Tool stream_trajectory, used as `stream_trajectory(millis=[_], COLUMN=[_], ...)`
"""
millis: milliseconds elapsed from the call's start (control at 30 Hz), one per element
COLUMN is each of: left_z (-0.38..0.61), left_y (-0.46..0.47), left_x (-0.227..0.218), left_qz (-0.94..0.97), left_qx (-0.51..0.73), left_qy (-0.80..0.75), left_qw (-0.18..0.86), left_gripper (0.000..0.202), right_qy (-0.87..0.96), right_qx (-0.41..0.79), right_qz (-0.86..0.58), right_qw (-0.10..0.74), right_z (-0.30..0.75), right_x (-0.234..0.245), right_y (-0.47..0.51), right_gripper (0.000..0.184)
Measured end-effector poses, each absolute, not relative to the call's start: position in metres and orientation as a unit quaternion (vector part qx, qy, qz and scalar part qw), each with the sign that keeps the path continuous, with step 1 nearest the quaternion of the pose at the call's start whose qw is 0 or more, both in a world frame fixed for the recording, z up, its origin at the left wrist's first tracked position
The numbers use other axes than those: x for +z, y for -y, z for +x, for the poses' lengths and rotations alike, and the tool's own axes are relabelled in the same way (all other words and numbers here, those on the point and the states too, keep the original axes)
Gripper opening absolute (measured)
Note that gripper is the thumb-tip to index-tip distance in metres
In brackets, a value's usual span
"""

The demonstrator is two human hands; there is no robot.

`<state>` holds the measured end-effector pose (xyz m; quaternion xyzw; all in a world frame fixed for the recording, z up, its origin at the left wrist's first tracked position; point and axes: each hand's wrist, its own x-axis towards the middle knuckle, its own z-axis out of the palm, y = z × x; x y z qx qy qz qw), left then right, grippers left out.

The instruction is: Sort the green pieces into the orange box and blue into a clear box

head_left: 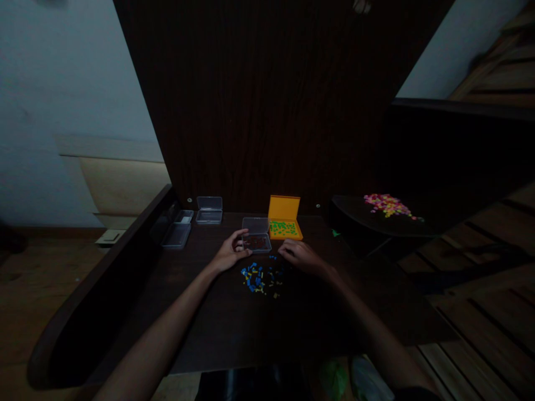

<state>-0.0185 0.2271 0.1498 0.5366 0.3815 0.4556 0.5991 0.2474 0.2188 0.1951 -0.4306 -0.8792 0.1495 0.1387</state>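
Note:
My left hand (pixel 229 254) rests on the dark table (pixel 217 328), its fingers curled against the left edge of a clear plastic box (pixel 256 238) that holds dark reddish pieces. My right hand (pixel 300 256) lies palm down just right of that box, fingers bent toward it; what is under them is hidden. A scatter of small blue and yellow pieces (pixel 259 277) lies between and just in front of both hands. Behind the right hand stands an open orange box (pixel 284 219) with green pieces inside.
Another open clear box (pixel 209 210) sits at the back, and two more clear cases (pixel 179 229) lie at the table's left edge. A pile of pink and yellow pieces (pixel 387 205) lies on a dark round surface to the right. A dark wooden panel rises behind the table.

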Motion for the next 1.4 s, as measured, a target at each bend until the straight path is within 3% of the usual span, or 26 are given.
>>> stream_trajectory(millis=[167, 567, 933, 1400], left_z=[-0.018, -0.018, -0.018, -0.018], left_y=[-0.227, -0.231, -0.229, -0.229], left_x=[0.15, 0.143, 0.146, 0.147], left_qz=[0.54, 0.546, 0.543, 0.546], left_qx=[0.454, 0.46, 0.462, 0.457], left_qy=[-0.379, -0.368, -0.374, -0.377], left_qw=[0.599, 0.595, 0.593, 0.593], left_gripper=[0.074, 0.074, 0.072, 0.071], right_qy=[0.883, 0.883, 0.862, 0.805], right_qx=[0.134, 0.096, 0.147, 0.225], right_qz=[-0.426, -0.459, -0.485, -0.548], right_qw=[0.144, -0.008, 0.031, 0.014], right_z=[0.232, 0.199, 0.195, 0.188], right_x=[0.205, 0.221, 0.218, 0.219], right_y=[-0.231, -0.254, -0.266, -0.273], right_gripper=[0.026, 0.019, 0.016, 0.015])
